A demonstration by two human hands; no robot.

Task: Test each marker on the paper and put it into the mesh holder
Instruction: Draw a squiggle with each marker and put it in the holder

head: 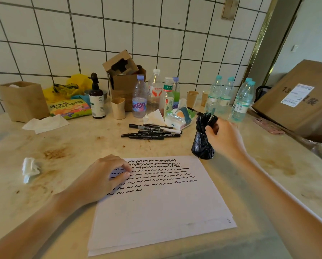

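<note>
A white sheet of paper (156, 208) lies in front of me, its upper half covered with rows of black squiggles. My left hand (104, 176) rests on the paper's upper left corner with fingers curled and nothing in it. The black mesh holder (201, 144) stands just beyond the paper's upper right corner and is full of black markers. My right hand (225, 135) is at the holder's rim, its fingers closed round a black marker (212, 121) that stands in the holder. Several loose black markers (152, 131) lie in a pile further back on the counter.
Behind the markers stand several plastic bottles (139, 98), paper cups (118, 108), a dark pump bottle (97, 98), a tissue pack (177, 118) and cardboard boxes (124, 75). A crumpled tissue (30, 169) lies left of the paper. A large carton (298, 101) and a pink phone (268, 126) sit at the right.
</note>
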